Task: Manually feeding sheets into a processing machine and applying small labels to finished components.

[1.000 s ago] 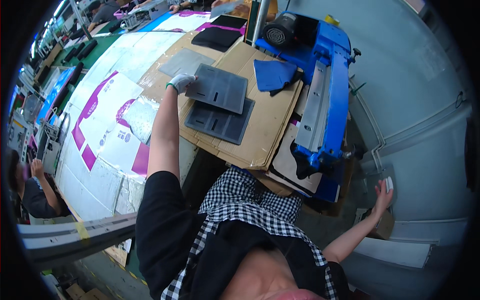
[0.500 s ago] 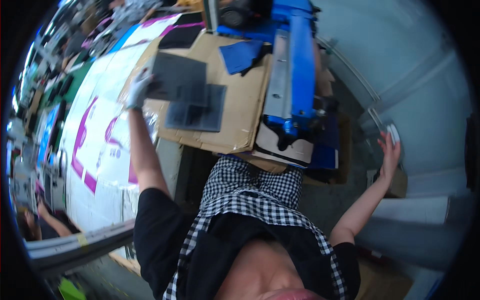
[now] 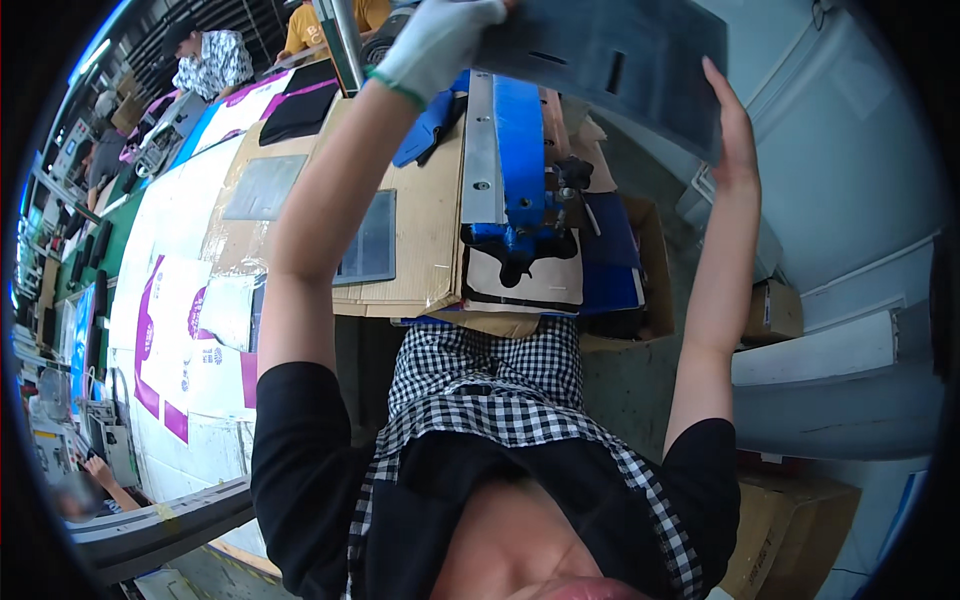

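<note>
Up top: grey sheet (image 3: 610, 55) lifted off the surface (image 3: 420, 230)
Left hand (image 3: 435, 40): gloved, clamped on its edge
Right hand (image 3: 735, 130): flat, fingers straight, steadying it
Left on surface: two grey sheets (image 3: 370, 240)

Workbench (image 3: 170, 230) bears cardboard sheet (image 3: 425, 230) (grey panels (image 3: 368, 240) atop), blue machine (image 3: 520, 150).

A small brown cardboard box (image 3: 772, 312) sits at about three o'clock, against the pale wall. A larger brown cardboard carton (image 3: 790, 540) stands at five o'clock, low near the rim. At nine o'clock, flat white printed sheets with purple shapes and small blue round marks (image 3: 165, 330) lie along the long table. An open brown cardboard box (image 3: 655, 270) stands just right of centre.
</note>
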A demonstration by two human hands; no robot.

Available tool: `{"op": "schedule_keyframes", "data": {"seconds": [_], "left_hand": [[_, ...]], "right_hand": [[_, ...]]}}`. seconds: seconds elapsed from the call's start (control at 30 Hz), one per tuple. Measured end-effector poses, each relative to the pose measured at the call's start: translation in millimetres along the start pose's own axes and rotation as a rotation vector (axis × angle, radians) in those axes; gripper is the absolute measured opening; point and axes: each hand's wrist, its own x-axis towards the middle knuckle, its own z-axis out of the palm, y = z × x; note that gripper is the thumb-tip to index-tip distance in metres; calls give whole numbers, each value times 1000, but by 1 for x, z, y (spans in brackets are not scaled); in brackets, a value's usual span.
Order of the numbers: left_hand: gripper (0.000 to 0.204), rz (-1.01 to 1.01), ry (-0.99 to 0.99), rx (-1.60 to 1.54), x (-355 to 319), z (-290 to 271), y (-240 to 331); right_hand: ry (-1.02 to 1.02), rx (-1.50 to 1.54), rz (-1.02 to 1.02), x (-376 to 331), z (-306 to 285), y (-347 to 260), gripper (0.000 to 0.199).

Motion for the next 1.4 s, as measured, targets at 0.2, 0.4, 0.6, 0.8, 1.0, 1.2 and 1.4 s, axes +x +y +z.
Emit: {"op": "schedule_keyframes", "data": {"seconds": [0.2,0.4,0.6,0.8,1.0,1.2,1.4], "left_hand": [[16,-31,-72,497,7,43,-22],[23,54,52,590,1,-12,-13],[17,-4,37,58,-45,-55,-14],[22,-164,218,91,-34,-109,-76],[33,-358,294,287,-31,-118,-113],[33,-400,395,384,-34,-98,-113],[36,-362,577,205,-47,-115,-87]], "right_hand": [[59,102,-8,-8,-56,4,37],[148,222,20,18,-110,35,35],[15,353,106,56,-168,103,37],[-91,487,301,63,-133,165,40],[-103,493,394,60,-73,189,44],[132,289,299,61,-56,196,43],[249,199,207,68,-69,203,37]]}}
